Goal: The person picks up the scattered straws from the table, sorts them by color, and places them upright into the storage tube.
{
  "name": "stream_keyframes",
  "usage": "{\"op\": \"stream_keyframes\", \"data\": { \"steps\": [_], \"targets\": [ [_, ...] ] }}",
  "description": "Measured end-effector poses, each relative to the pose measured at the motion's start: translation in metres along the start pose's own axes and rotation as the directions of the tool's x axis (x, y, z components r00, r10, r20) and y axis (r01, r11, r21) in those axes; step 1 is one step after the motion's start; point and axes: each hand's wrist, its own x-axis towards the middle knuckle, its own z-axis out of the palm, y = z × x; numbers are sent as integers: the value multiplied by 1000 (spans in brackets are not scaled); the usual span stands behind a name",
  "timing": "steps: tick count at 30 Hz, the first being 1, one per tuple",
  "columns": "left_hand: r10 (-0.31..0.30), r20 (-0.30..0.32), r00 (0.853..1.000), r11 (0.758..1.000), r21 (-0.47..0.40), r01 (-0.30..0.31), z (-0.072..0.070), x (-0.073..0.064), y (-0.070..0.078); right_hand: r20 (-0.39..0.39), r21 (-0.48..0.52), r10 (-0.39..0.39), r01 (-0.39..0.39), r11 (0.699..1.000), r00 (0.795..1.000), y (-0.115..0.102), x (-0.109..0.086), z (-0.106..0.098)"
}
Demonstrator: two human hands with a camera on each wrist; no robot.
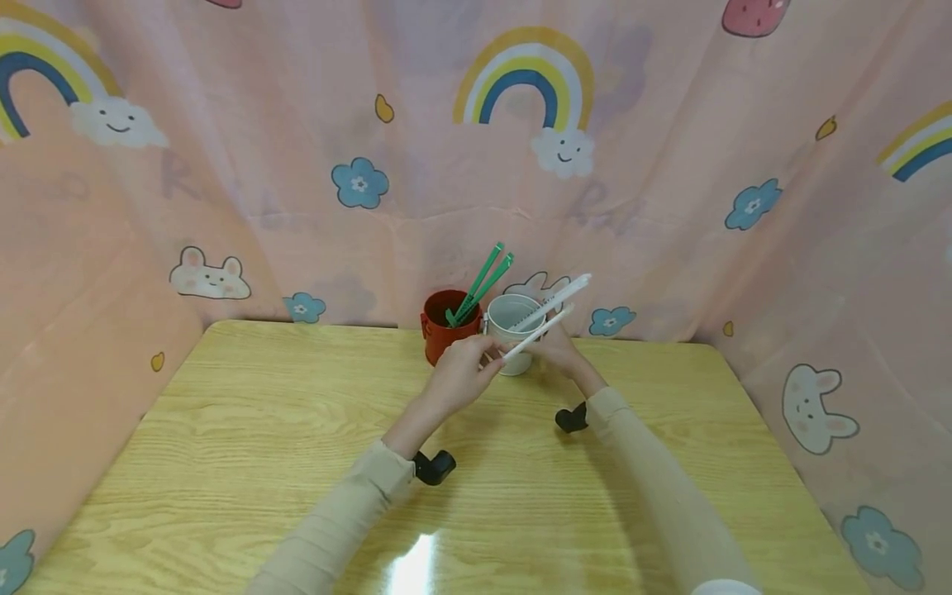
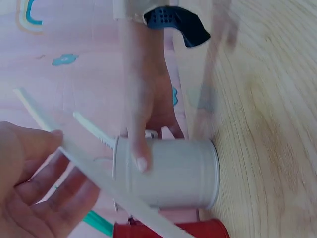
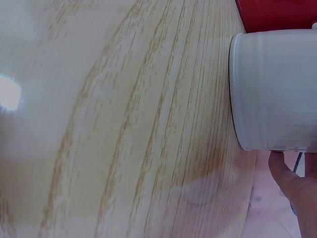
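My left hand (image 1: 459, 373) pinches a long, slim white plastic stick (image 2: 106, 179) between thumb and fingers, slanting up to the right in front of the white bucket (image 2: 173, 173). My right hand (image 1: 563, 351) grips that bucket from its right side; the left wrist view shows the thumb lying over its wall, near the rim. Another white stick (image 1: 561, 296) with dark markings leans out of the white bucket. Close beside it on the left stands a red bucket (image 1: 437, 340), with two long green sticks (image 1: 483, 289) poking out of it.
The buckets stand at the back edge of a wood-grain table (image 1: 312, 413). Right behind it hangs a pink patterned curtain (image 1: 416, 240), which also runs along both sides. Black curved pieces (image 1: 435, 468) are worn at both wrists.
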Motion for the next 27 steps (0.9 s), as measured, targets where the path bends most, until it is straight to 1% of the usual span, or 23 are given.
{"op": "stream_keyframes", "data": {
  "steps": [1,3,6,8,12,16,18,21,22,24,27],
  "targets": [
    [13,-17,1000,1000,-14,-14,1,1,2,-2,-16,5,-5,1000,1000,2,0,0],
    [37,-45,998,999,-34,-38,3,3,6,-7,-14,25,-25,1000,1000,2,0,0],
    [69,-85,994,996,-50,-73,7,7,12,2,6,51,-51,999,999,-5,-2,-1],
    [89,-114,989,994,-46,-94,8,10,15,14,22,65,-66,998,998,-13,-4,-1],
    [124,-154,980,991,-36,-131,9,16,21,21,11,75,-76,997,997,-23,-7,-1],
    [138,-168,976,989,-32,-146,10,26,26,24,18,65,-65,998,998,-13,-4,-3],
    [145,-178,973,988,-29,-153,10,32,28,33,34,41,-42,999,999,-5,-2,-3],
    [161,-208,965,986,-17,-168,10,40,30,46,64,11,-14,998,999,3,1,-3],
    [165,-223,961,985,-10,-172,10,43,31,55,88,2,-7,996,998,4,2,-3],
    [171,-264,949,984,-9,-180,10,48,32,68,114,-7,-1,993,998,4,3,-2],
    [168,-336,927,981,-33,-190,9,54,33,84,126,-16,5,992,996,-2,2,-1]
  ]
}}
